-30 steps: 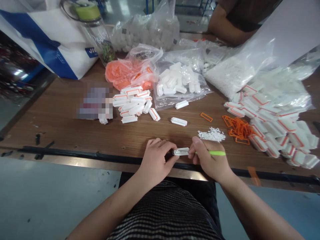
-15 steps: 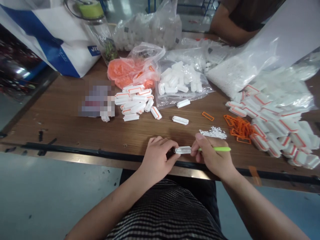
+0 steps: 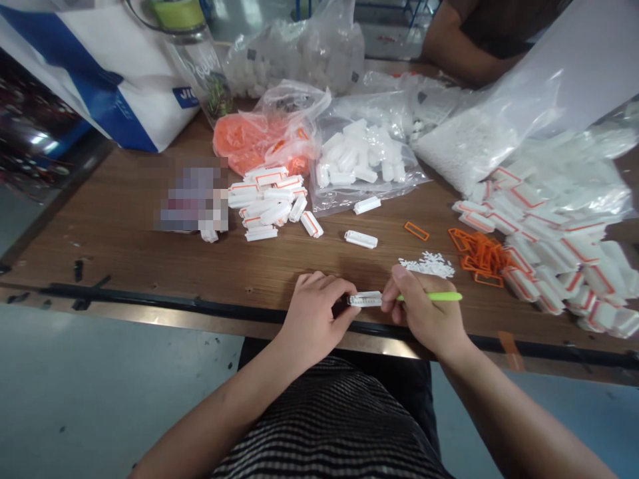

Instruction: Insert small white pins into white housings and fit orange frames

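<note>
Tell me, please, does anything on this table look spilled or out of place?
Nothing looks damaged. Tiny white bits lie loose on the table beyond the right hand, and one orange frame sits apart from the orange pile.
</note>
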The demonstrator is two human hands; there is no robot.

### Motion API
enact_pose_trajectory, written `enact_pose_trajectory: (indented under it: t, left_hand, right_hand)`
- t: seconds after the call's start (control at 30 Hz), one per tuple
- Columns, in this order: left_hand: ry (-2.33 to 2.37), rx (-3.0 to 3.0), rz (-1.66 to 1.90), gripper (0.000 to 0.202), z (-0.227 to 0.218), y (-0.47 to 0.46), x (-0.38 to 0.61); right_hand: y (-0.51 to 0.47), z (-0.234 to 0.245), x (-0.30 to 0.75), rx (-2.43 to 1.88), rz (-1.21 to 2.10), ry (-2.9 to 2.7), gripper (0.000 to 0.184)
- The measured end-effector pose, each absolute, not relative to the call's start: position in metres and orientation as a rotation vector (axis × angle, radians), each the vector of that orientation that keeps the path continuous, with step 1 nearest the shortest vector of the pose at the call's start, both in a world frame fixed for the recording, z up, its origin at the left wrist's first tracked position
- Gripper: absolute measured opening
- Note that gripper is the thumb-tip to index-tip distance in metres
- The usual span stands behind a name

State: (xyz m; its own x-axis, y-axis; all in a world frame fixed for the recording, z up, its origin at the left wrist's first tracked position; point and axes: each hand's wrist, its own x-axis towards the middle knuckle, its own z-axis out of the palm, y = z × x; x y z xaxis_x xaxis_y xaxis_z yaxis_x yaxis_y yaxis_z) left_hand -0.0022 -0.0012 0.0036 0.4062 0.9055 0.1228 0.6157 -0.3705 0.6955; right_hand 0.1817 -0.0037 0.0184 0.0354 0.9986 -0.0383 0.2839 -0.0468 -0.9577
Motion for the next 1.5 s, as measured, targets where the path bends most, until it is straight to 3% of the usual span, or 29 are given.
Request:
enact_pose_trajectory:
  t: [0.43, 0.77, 1.23, 1.5]
  left_hand:
    - [1.29, 2.102, 0.68, 0.009, 0.002, -0.002, -0.002]
    - [1.272, 2.089, 0.73, 0.011, 0.001, -0.002, -0.002]
    - [1.286, 2.097, 0.724, 0.013, 0.001, -0.002, -0.002]
    - [1.292, 2.089, 0.716, 0.01, 0.003, -0.002, -0.001]
  right_hand:
    - [-0.003, 0.014, 0.18, -1.493, 1.118, -1.355, 0.053]
    - [-0.008, 0.027, 0.174, -1.428, 0.742, -1.75, 0.046]
    - [-0.007, 0.008, 0.18, -1.459, 0.976, -1.423, 0.054]
    - [-0.009, 0.014, 0.18, -1.415, 0.837, -1.631, 0.049]
